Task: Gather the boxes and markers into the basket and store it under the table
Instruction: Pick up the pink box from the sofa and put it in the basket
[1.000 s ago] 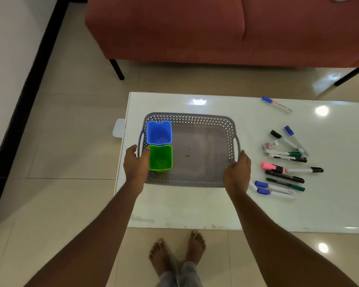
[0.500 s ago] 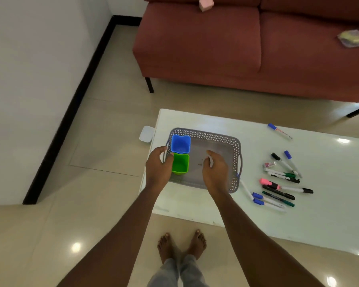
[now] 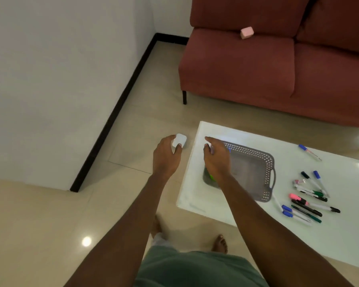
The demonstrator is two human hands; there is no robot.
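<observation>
- Living room, mid-tidy: my left hand (image 3: 166,157) has left the basket (image 3: 267,189) handle it held a second ago and gone out past the tabletop (image 3: 340,235) edge to the white box (image 3: 180,139), which lies over the floor (image 3: 133,141) just beside the corner.
- Its fingers (image 3: 170,138) and thumb curve round the box on either side. Whether they have clamped on it yet, I cannot tell.
- My right hand (image 3: 216,160) has also come off its handle and now hangs over the basket's left end, fingers (image 3: 208,139) loose and apart, holding nothing.
- The basket sits on the tabletop; only slivers of the blue box (image 3: 229,150) and green box (image 3: 211,177) show past my right hand.
- The markers (image 3: 308,200) lie loose to the basket's right — one stray marker (image 3: 309,151) well apart from the bunch.
- A pink box (image 3: 247,33) sits on the sofa (image 3: 247,65).
- My reading: two boxes are in, the white one comes next, and the markers are untouched — storing the basket is a long way off.
</observation>
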